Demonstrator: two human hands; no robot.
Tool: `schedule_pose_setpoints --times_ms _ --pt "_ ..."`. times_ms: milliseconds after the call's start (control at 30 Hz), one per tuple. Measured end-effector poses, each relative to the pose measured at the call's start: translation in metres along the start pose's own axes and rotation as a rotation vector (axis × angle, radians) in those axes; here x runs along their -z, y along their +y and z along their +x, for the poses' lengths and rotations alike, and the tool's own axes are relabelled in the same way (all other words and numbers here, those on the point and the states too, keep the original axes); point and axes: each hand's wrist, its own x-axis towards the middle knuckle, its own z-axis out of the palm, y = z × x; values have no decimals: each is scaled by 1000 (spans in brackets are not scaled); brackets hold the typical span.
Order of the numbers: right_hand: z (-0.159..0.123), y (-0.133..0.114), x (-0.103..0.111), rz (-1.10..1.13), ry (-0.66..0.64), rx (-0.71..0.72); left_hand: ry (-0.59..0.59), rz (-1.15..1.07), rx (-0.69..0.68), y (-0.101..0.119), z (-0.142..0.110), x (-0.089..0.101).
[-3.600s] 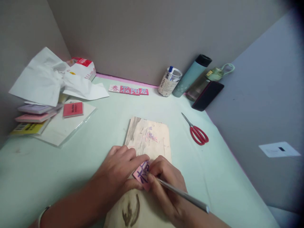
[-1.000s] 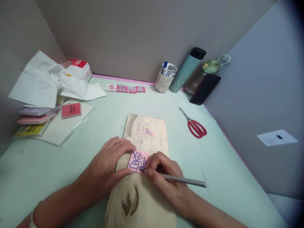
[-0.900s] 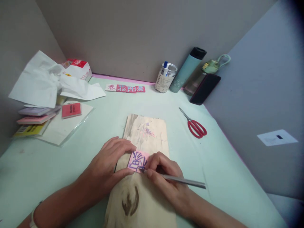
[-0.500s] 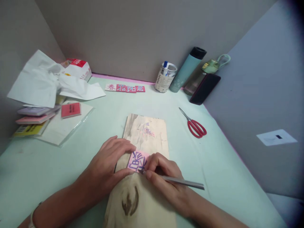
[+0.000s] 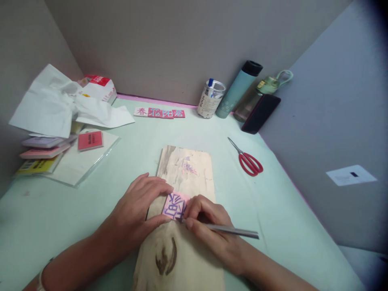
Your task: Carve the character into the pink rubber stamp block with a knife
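Observation:
A small square pink rubber carving block (image 5: 175,206) with purple character strokes lies on a wooden board (image 5: 198,188). My left hand (image 5: 142,204) grips the block's left side between thumb and fingers, pressing it against the board. A slim silver carving knife (image 5: 233,231) is pinched in my right hand (image 5: 209,224), its handle pointing out to the right. The knife's tip is at the near right corner of the block, and the right fingers cover part of the block's right side. Pink and purple shavings (image 5: 189,167) are scattered higher up on the board.
Red-handled scissors (image 5: 250,162) lie right of the board. Behind stand a pen-filled can (image 5: 207,106), a teal flask (image 5: 239,91), a green-lidded bottle (image 5: 268,85) and a phone (image 5: 262,114). Carved character blocks (image 5: 160,112) line the back; papers (image 5: 45,101) and colored blocks (image 5: 90,140) are left.
The knife handle's end has shifted slightly up and left as my right hand tilts it a little. My left hand and the block stay in place.

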Motion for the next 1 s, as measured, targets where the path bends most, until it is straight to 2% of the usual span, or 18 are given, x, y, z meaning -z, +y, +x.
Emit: schedule_pose_setpoints --times_ms 133,333,467,700,1000 --pt "-2 3 -2 -54 20 80 6 -3 4 2 1 0" --pt "-3 10 -11 -351 109 495 24 -17 37 2 1 -2" --pt "-4 18 -16 -487 171 638 75 -29 58 1 0 -5" --pt "-9 29 -14 -584 130 631 100 -49 85 1 -1 -7" --pt "-3 15 -13 -415 183 588 91 -73 77 5 -1 -7"
